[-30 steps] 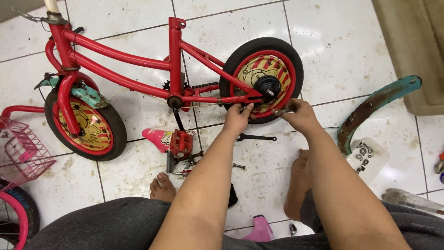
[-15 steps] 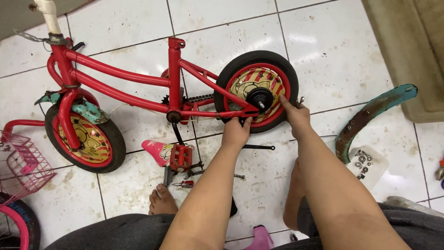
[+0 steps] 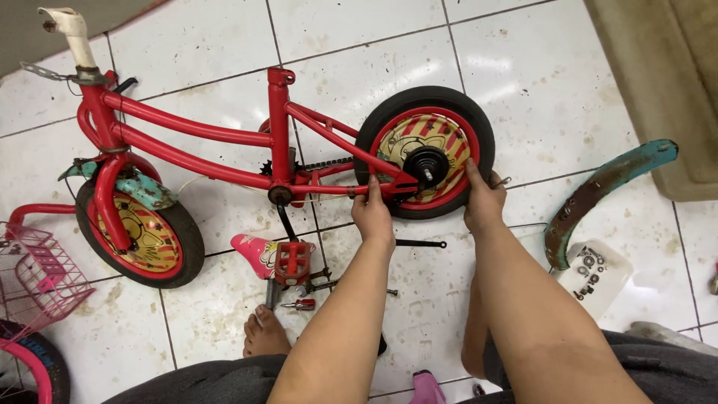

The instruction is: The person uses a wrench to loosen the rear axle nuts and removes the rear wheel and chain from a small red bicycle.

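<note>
So the rear wheel [image 3: 425, 161] of this little red kids' bike [image 3: 224, 150] is sitting toward the upper right of the white tiled floor [image 3: 523, 75], black tyre around a red rim with a yellow and red striped disc and a black hub in the middle. The bike is lying flat on its side, front wheel [image 3: 142, 232] off to the left with a rusty teal mudguard [image 3: 138, 187] curving over it.

The left hand [image 3: 372, 213] is gripping the lower frame tube right where it's meeting the wheel, fingers curled snug around it. The right hand [image 3: 484, 198] is pressing on the tyre's right edge, fingers wrapping over the rubber, and there's a small metal bit poking out by the knuckles, can't tell what it is.

Just below the frame a red pedal [image 3: 293, 262] is hanging on its crank, lying over a pink saddle [image 3: 254, 253], with a small screwdriver [image 3: 299, 304] beside it. A thin black rod [image 3: 420, 243] is lying on the tiles between the two forearms. Over on the right, a second teal mudguard [image 3: 606, 191] is lying loose, next to a white tub [image 3: 598, 273] of nuts and washers. A pink wire basket [image 3: 37, 277] is sitting at the far left edge, and a bare foot [image 3: 263, 337] is resting near the bottom.
</note>
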